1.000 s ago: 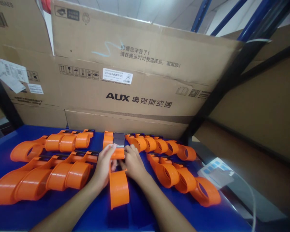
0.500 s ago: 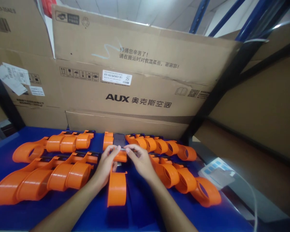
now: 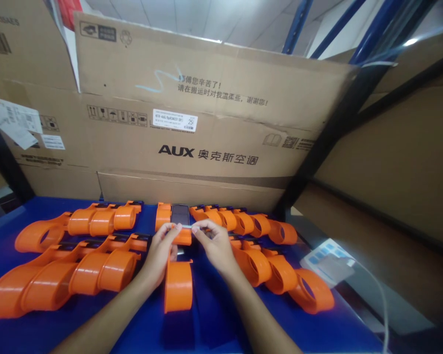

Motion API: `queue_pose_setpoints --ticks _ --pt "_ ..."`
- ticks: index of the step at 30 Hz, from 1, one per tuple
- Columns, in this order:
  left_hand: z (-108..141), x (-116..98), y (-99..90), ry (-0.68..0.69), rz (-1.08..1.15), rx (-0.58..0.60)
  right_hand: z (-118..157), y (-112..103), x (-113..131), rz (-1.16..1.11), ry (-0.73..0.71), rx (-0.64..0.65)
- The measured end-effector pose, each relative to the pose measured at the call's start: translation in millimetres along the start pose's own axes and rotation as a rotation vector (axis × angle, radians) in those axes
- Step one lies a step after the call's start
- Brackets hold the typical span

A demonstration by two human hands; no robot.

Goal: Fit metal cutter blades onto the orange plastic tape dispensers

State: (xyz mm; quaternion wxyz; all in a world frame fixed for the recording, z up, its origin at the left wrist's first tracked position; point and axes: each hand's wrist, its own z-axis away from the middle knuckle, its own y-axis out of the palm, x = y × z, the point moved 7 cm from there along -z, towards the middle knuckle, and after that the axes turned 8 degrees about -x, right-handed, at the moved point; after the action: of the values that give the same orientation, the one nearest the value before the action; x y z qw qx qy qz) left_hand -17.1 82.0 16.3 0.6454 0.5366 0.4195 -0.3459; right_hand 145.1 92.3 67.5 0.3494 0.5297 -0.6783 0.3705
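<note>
Your right hand (image 3: 216, 247) has come up to pinch the pale strip (image 3: 186, 226); left hand (image 3: 160, 250) grips the orange ring holder (image 3: 179, 287). I'd keep things square to the table's (image 3: 29, 339) back edge.

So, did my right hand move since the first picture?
Yes. Against the cardboard box behind, the right hand has shifted a little to the right.

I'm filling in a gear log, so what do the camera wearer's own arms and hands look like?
The left hand and right hand are bare, without gloves. The left forearm and right forearm show no sleeve, watch, bracelet or visible marking.
</note>
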Motion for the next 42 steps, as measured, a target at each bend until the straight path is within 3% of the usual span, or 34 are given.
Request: queue_pose_setpoints --ticks 7,15,19,26,42 --pt "4.1 -11.8 0.1 -0.008 0.056 -0.010 -5.1 -9.6 -3.0 0.005 -0.015 -0.059" --pt "0.0 -6.5 -2.3 -0.033 0.056 -0.002 -12.4 -30.5 -0.4 0.089 -0.068 -0.142" --pt "3.8 -4.9 1.8 -0.038 0.048 0.039 -6.9 -18.7 4.8 0.171 -0.117 -0.032" --pt "9.7 -5.0 7.5 -0.036 0.037 0.112 18.0 26.5 4.3 0.441 -0.302 0.401" --pt "10.3 0.0 7.1 0.006 -0.007 0.151 29.2 41.7 6.4 0.549 -0.353 0.506"
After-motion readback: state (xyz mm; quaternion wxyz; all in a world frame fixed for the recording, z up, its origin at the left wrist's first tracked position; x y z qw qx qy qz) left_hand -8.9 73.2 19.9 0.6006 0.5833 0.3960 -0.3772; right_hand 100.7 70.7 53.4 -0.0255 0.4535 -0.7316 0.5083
